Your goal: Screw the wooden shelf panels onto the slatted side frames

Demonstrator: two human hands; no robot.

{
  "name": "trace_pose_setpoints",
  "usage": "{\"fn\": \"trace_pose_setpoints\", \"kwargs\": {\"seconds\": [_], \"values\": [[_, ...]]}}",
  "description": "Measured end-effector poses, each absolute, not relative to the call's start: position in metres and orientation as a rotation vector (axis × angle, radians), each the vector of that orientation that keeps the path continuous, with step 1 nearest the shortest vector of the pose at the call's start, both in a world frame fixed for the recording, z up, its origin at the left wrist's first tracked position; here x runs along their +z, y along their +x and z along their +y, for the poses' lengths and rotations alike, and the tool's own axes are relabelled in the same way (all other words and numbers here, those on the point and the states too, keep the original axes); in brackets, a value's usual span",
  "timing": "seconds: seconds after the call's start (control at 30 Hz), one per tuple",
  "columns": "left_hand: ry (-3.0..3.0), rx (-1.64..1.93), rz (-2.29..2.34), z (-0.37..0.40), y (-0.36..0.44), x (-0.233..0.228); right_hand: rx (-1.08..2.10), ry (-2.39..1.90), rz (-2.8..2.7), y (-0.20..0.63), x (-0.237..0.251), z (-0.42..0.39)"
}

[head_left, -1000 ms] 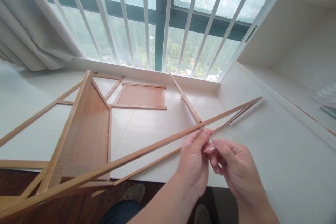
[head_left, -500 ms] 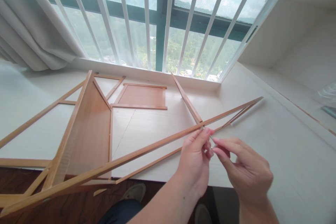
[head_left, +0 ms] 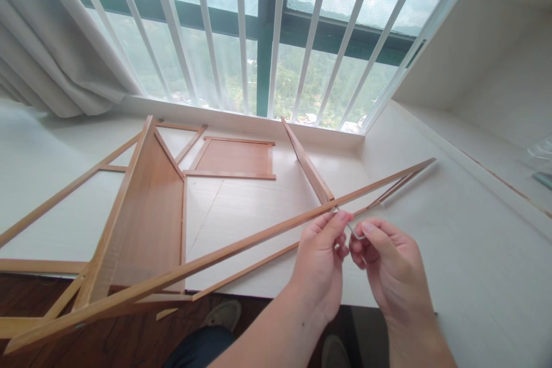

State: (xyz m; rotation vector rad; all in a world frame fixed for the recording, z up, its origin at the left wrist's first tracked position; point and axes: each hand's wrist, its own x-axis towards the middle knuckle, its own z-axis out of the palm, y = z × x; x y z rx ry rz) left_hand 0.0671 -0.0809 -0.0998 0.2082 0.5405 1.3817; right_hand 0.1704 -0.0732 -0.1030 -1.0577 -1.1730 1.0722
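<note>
A thin metal hex key (head_left: pixel 354 232) with a bent end runs between my hands, its far end meeting the long wooden rail (head_left: pixel 241 243) near a joint. My left hand (head_left: pixel 321 250) pinches the shaft close to that rail. At the bent end, the thumb and fingers of my right hand (head_left: pixel 386 259) are closed on the short arm. Behind the joint, a wooden crosspiece (head_left: pixel 308 162) stretches away toward the window. Whatever the key's tip sits in is hidden by my left fingers.
To the left stands a wooden frame with a solid panel (head_left: pixel 149 218). A smaller framed panel (head_left: pixel 235 157) lies on the white surface (head_left: pixel 483 276). Ahead is a barred window (head_left: pixel 207 40), with a grey curtain (head_left: pixel 56 40) at its left. Shoes show on the dark floor below.
My right hand has turned and shifted its grip around the key's bent end, which now shows more clearly. The left hand stays almost where it was.
</note>
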Motion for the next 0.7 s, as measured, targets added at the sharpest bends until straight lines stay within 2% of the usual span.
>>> {"fn": "trace_pose_setpoints", "kwargs": {"seconds": [0.17, 0.3, 0.37, 0.47, 0.63, 0.7], "values": [[0.152, 1.418, 0.543, -0.081, 0.067, -0.098, 0.354, -0.974, -1.719, 0.191, -0.105, -0.073], [0.116, 1.406, 0.537, -0.082, 0.068, -0.097, 0.097, -0.880, -1.825, 0.192, -0.102, -0.077], [0.105, 1.395, 0.536, -0.082, 0.069, -0.096, 0.077, -0.900, -1.790, 0.187, -0.101, -0.079], [0.109, 1.392, 0.521, -0.082, 0.069, -0.096, 0.371, -0.963, -1.648, 0.177, -0.100, -0.082], [0.201, 1.329, 0.508, -0.083, 0.068, -0.098, 1.303, -1.044, -1.157, 0.165, -0.095, -0.084], [0.219, 1.319, 0.518, -0.083, 0.067, -0.099, 1.444, -1.063, -1.080, 0.164, -0.094, -0.084]]}}
